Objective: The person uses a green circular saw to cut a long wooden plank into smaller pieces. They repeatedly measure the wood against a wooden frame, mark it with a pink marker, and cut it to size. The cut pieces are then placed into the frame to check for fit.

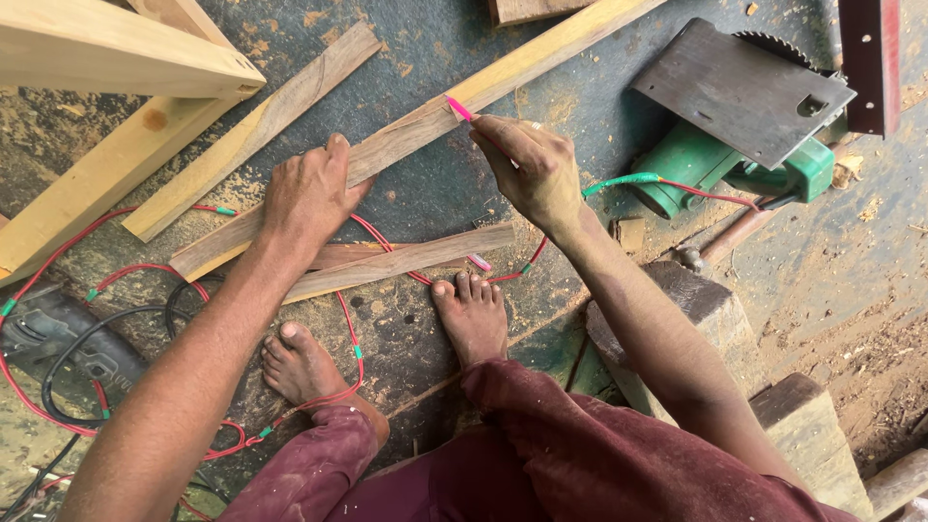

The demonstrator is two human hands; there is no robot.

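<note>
A long narrow wooden strip (416,126) lies diagonally on the dark floor. My left hand (307,193) presses flat on its lower part, fingers spread over the wood. My right hand (532,169) pinches a pink marker (460,108) whose tip touches the strip near its middle. Below the strip lies a shorter wooden strip (406,259), just in front of my bare feet (472,314).
A green circular saw (744,116) lies upturned at the right, its red cable (145,271) looping across the floor. Pale timber beams (106,174) sit at upper left, another strip (256,130) beside them. Wooden blocks (706,309) stand at right. Sawdust covers the floor.
</note>
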